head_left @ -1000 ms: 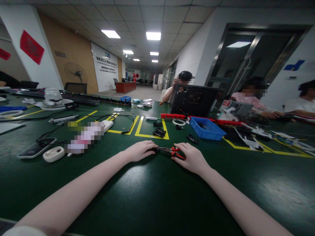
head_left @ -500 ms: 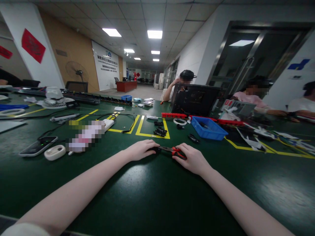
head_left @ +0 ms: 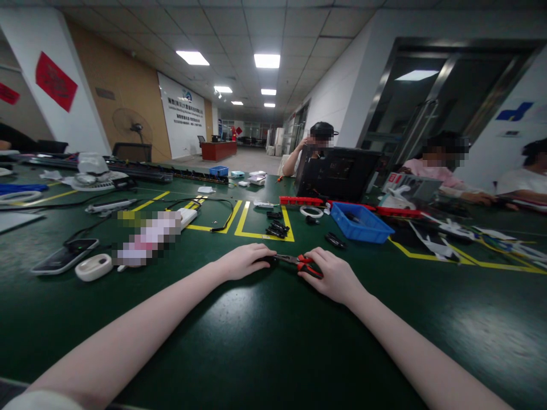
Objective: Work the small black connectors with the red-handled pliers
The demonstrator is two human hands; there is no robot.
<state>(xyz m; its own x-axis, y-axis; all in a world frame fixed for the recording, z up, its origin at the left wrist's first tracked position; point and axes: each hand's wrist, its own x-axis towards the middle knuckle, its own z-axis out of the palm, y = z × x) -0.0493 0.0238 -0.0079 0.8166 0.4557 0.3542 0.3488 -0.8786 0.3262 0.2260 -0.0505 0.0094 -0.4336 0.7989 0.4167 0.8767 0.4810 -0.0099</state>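
Both my hands rest on the dark green table point(head_left: 265, 341). My right hand point(head_left: 335, 277) is closed round the red-and-black handles of a pair of pliers point(head_left: 299, 263) whose metal jaws point left. My left hand point(head_left: 243, 261) lies curled at the jaw end, fingers closed over something small and dark that I cannot make out. A pile of small black parts point(head_left: 277, 230) lies just beyond, inside a yellow-taped square.
A blue bin point(head_left: 361, 222), a red strip point(head_left: 300, 201), a white ring point(head_left: 311, 212) and a black case point(head_left: 335, 172) stand behind. At left lie a phone point(head_left: 64, 255), a white oval device point(head_left: 93, 266) and black cables. Other people sit across the table.
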